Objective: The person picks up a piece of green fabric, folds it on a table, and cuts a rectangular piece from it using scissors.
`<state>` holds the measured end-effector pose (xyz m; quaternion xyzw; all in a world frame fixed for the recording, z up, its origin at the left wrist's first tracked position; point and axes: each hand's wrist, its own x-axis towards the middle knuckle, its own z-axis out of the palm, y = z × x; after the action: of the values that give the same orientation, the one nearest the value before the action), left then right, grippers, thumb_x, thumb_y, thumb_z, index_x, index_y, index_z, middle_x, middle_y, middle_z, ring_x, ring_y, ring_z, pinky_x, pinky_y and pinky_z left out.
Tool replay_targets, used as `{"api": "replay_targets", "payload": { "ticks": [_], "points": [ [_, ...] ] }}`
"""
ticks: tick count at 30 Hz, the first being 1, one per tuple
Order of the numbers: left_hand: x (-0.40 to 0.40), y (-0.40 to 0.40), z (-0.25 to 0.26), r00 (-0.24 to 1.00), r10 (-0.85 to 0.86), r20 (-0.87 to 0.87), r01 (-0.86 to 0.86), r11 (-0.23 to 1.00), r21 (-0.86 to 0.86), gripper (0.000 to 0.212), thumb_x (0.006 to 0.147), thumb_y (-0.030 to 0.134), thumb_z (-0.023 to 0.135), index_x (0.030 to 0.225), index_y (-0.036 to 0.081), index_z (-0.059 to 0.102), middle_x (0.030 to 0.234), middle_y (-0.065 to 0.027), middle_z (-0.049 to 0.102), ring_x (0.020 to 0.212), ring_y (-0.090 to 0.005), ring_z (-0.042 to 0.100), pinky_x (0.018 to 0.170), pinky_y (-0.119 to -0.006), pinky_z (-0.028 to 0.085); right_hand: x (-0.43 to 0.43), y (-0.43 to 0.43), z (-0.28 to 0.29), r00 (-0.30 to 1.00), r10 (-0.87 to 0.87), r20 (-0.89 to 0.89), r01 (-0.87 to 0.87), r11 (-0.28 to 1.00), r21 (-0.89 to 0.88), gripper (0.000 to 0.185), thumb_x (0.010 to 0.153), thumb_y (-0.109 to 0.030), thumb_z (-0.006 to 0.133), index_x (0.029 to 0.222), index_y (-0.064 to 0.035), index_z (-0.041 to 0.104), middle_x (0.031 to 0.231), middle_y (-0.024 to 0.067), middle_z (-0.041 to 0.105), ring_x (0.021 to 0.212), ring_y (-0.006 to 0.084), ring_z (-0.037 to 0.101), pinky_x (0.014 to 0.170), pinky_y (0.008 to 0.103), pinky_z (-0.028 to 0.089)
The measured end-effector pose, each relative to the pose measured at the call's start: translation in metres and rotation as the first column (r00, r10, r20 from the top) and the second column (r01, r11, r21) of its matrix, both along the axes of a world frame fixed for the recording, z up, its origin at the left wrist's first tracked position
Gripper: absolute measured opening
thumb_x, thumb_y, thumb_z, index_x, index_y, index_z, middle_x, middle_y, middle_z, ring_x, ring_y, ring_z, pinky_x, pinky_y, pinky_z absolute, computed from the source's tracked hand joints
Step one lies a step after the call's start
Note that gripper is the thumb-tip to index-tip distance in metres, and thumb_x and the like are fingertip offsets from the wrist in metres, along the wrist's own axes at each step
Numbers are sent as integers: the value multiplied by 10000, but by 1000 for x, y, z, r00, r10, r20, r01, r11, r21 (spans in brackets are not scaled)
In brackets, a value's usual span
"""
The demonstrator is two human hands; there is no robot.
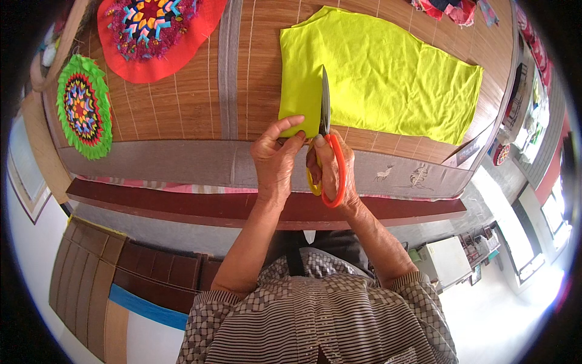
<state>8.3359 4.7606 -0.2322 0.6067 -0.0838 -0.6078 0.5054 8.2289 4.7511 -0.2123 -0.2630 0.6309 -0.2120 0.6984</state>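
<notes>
A bright yellow-green piece of cloth [382, 77] lies spread and wrinkled on a bamboo mat [182, 104]. My right hand [338, 164] grips scissors [336, 182] with one orange and one yellow handle loop. The blades point away from me and stand at the cloth, with a strip on their left and the larger part on their right. Between the thumb and fingers of my left hand [278, 152], the near edge of that strip is pinched. Part of the lower blade is hidden by the cloth.
A red round piece with a colourful folded-patch centre [150, 27] and a green-edged patchwork round [82, 107] lie to the left. Fabric scraps [448, 9] sit at the far right. The mat's grey cloth border [159, 161] runs along the near side, above a dark red wooden edge [204, 207].
</notes>
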Motion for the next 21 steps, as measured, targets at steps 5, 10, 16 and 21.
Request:
{"api": "replay_targets", "payload": {
  "ticks": [5, 10, 16, 21],
  "points": [
    [4, 2, 1, 999, 7, -36, -6, 1000, 29, 232, 775, -74, 578, 990, 3, 623, 885, -48, 618, 746, -93, 579, 685, -207, 465, -4, -1, -1, 998, 68, -15, -68, 997, -29, 362, 901, -355, 460, 984, -3, 479, 566, 17, 475, 460, 82, 436, 420, 224, 370],
    [4, 3, 2, 1000, 17, -24, -16, 999, 30, 247, 767, -89, 571, 991, 2, 624, 883, -47, 616, 747, -97, 579, 692, -214, 466, -1, -14, -9, 1000, -13, 22, 14, 999, -43, 387, 902, -423, 423, 902, -38, 461, 585, 31, 485, 468, 79, 444, 460, 215, 374],
    [2, 4, 0, 999, 35, -30, -34, 999, 24, 254, 759, -97, 572, 988, -2, 625, 887, -49, 616, 748, -96, 578, 695, -210, 467, -3, -24, -12, 1000, 6, -4, -6, 1000, -28, 364, 895, -392, 457, 896, -29, 477, 574, 26, 481, 465, 80, 438, 421, 225, 358],
    [2, 4, 0, 999, 30, -19, -29, 999, 45, 250, 755, -93, 581, 986, -8, 624, 890, -50, 618, 740, -94, 576, 697, -204, 467, -1, -31, -2, 995, 54, -79, -54, 999, -5, 371, 892, -385, 466, 880, -15, 489, 572, 35, 495, 479, 77, 452, 416, 222, 363]
  ]
}}
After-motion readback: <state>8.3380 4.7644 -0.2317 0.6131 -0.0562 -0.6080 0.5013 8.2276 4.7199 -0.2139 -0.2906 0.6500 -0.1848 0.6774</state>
